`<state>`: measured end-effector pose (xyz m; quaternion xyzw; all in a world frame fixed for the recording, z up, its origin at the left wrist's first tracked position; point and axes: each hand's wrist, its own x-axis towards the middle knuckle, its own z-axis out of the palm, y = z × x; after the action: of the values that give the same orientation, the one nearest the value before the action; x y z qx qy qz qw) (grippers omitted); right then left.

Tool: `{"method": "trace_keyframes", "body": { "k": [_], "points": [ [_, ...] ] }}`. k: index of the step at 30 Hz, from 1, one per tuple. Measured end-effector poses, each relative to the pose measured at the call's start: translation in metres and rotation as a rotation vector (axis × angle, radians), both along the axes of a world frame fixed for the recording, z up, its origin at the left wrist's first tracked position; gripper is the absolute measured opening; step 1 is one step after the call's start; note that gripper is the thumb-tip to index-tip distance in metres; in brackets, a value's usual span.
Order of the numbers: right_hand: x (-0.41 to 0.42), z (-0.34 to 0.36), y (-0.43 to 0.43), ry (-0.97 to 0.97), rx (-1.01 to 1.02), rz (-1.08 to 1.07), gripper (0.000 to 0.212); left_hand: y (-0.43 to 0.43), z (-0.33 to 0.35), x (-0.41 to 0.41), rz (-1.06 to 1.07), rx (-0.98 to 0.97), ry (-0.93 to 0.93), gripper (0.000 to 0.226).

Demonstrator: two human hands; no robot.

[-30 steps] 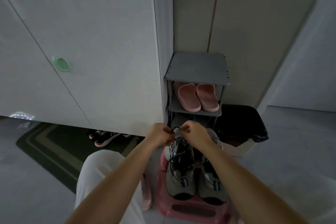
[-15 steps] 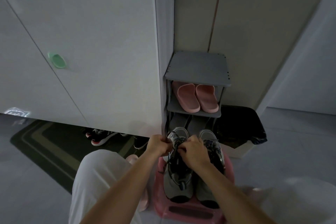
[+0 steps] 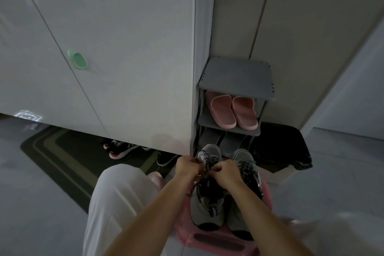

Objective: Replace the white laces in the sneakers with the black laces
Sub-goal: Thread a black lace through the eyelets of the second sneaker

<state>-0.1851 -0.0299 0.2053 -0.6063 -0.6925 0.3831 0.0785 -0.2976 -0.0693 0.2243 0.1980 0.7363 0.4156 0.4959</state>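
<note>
Two grey shoes share the pink stool (image 3: 218, 242): the left sneaker (image 3: 207, 208) and the right sneaker (image 3: 248, 172), side by side and touching. Both hands meet over the far end of the left sneaker. The left hand (image 3: 187, 165) is curled tight, thumb and fingers pinching the black lace (image 3: 209, 162). The right hand (image 3: 224, 172) is curled the same way, gripping the lace from the other side. A loose dark strand (image 3: 192, 190) trails down toward the stool's left edge. No white lace shows anywhere on or around the stool, and both shoes look dark-laced, so this is probably the final tightening or tying.

Slippage looks like the main risk. If either pinch gives way under tension, the crossings beneath will likely slacken and need re-pulling. A hard tug away from the stool could drag the shoe toward its edge or knock its neighbour. Dim light hides the eyelets, so a skipped hole or a twisted strand may go unnoticed. The trailing strand could also catch under a forearm.
</note>
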Motion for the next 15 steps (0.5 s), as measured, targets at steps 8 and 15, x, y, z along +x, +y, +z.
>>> {"method": "trace_keyframes", "body": {
  "k": [8, 15],
  "points": [
    [0.0017, 0.0029, 0.0017, 0.019, -0.026, 0.008, 0.019, -0.0008, -0.0007, -0.0004, -0.047, 0.008, 0.151, 0.025],
    [0.0061, 0.0044, 0.0025, 0.018, -0.009, 0.068, 0.018, 0.0008, -0.0054, 0.003, -0.101, -0.013, 0.271, 0.004]
  ]
}}
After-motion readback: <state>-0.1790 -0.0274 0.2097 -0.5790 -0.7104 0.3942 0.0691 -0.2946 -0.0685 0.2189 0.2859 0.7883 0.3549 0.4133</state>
